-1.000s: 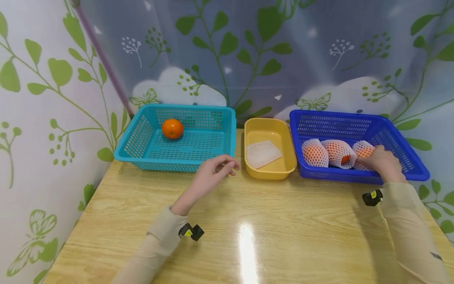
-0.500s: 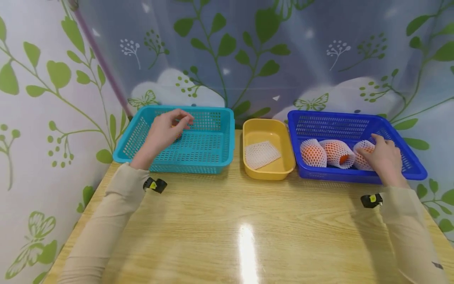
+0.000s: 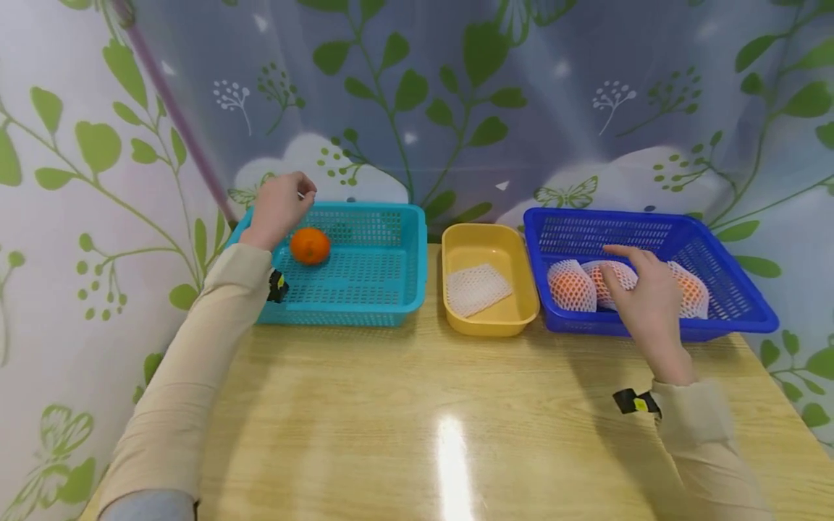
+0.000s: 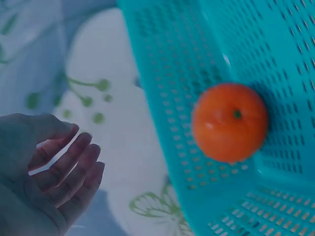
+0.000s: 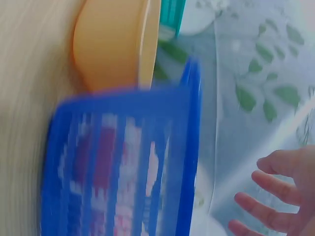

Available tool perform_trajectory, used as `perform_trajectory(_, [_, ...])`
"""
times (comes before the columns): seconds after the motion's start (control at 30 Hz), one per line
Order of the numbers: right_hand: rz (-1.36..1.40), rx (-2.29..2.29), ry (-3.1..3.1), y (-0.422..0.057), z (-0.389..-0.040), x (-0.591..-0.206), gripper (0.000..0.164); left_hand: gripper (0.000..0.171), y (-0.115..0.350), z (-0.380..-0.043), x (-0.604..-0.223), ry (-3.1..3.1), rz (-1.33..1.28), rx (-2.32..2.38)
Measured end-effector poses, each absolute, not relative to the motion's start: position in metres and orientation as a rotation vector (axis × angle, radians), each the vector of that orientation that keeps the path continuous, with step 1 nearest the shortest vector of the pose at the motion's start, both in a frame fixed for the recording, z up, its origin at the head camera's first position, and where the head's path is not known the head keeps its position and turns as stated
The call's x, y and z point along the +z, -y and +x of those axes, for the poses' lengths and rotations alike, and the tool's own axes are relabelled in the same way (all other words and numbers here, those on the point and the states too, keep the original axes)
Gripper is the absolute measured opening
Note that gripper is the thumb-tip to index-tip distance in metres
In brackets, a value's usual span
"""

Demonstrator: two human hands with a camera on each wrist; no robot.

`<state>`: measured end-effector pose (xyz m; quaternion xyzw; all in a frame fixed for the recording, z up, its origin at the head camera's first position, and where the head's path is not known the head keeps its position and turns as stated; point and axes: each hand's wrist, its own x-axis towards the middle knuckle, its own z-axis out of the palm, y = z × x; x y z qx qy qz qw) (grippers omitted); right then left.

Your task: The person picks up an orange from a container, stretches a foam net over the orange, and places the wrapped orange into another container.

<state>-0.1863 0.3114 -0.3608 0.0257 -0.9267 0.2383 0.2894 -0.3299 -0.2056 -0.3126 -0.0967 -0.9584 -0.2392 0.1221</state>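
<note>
- The left hand [image 3: 281,206] is above the rear left part of the teal basket [image 3: 342,317], its fingers loosely curved and its thumb apart from the fingertips.
- The orange [image 3: 310,246] sits uncovered inside the teal basket, toward its back left, near that hand but apart from it.
- The left sleeve [image 3: 189,376] and wrist cross the basket's left end and hide part of its rim in the head view.
- The right hand [image 3: 645,311] hangs over the front of the blue basket [image 3: 599,235], thumb and fingers spread apart.
- Three netted fruits lie in the blue basket: the left one [image 3: 571,286] shows well, while the right hand partly blocks the middle one [image 3: 606,275] and the right one [image 3: 692,291].
- Between the baskets stands a yellow tray [image 3: 495,328], just beside the blue one, with a flattened white foam net [image 3: 478,289] inside.
- All three containers stand at the back of the wooden table [image 3: 365,405], near a leaf-patterned curtain [image 3: 560,137].
- A bright reflection [image 3: 454,470] streaks the tabletop in front.
</note>
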Motion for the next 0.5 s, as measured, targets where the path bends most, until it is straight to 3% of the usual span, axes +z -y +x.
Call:
perform_trajectory(0.33, [0.334,0.751,2.328,-0.262,-0.163,-0.380,0.023,0.028,0.206,-0.359,-0.341,3.080,-0.178,-0.364])
perform_trajectory(0.5, [0.438,0.764,2.310,-0.242,-0.154,-0.389,0.023,0.040,0.203,-0.368,-0.351,3.264,-0.100,-0.260])
